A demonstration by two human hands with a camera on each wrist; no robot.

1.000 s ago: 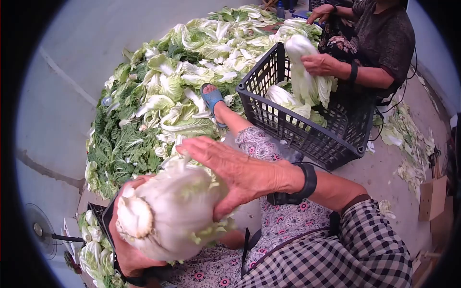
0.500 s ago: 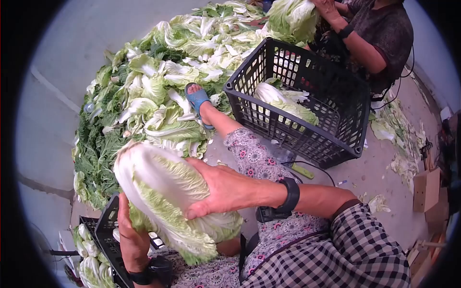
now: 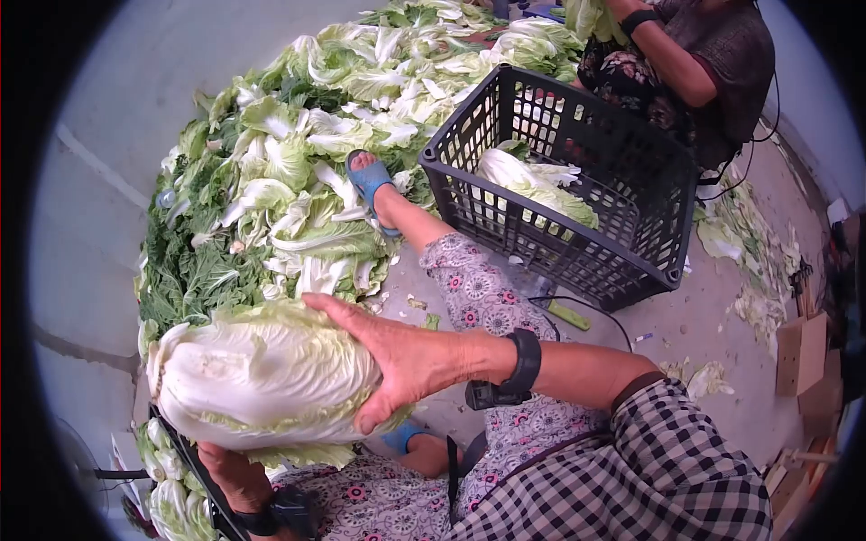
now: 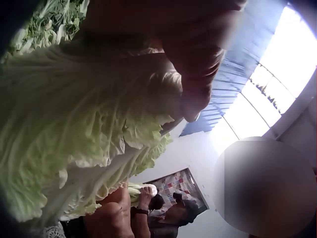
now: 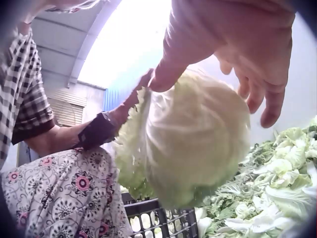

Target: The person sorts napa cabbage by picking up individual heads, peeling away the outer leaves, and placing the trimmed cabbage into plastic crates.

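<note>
Napa cabbage [image 3: 266, 379] held horizontal over the lap at about 8 o'clock in the head view, stem end pointing to 9 o'clock, leafy end under the palm. Right hand [image 3: 388, 356] comes in from 3 o'clock, forearm roughly level, palm flat against the cabbage's leafy end, fingers [image 3: 338, 311] spread over the top, thumb wrapped below. Left hand [image 3: 230, 473] is under the cabbage at 7 o'clock, supporting it from beneath; the wrist view shows its fingers curved round the leaves, grip partly hidden. Just below the cabbage, rim of a black crate [image 3: 194, 469] holding trimmed heads. Big heap of loose cabbage leaves [image 3: 298, 162] on the floor at 11 o'clock, a foot in a blue sandal [image 3: 370, 180] resting against it. Second black basket [image 3: 577, 180] at 1 o'clock with cabbages inside; another person [image 3: 704, 63] seated behind it
</note>
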